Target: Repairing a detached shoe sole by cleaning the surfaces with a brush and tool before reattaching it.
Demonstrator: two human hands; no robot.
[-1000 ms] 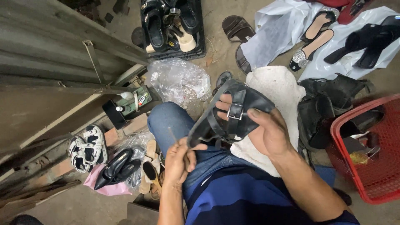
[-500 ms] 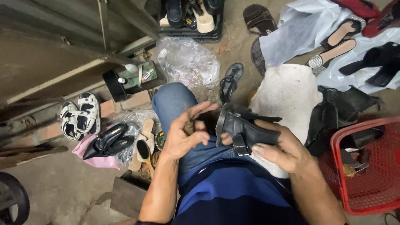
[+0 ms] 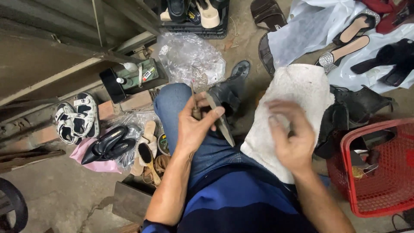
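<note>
Left hand [image 3: 196, 125] alone pinches the sandal [image 3: 224, 103] on the knee; right hand [image 3: 291, 138] hovers loose, so it could slip.

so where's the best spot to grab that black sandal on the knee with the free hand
Probably the toe end of the black sandal, coming in from the person's right. The left hand already pinches the near end of its sole along with a thin tool, so that end is taken. The far end lies exposed over the knee, nothing crowding it. The right hand is free over the white cloth, beside it.
</note>
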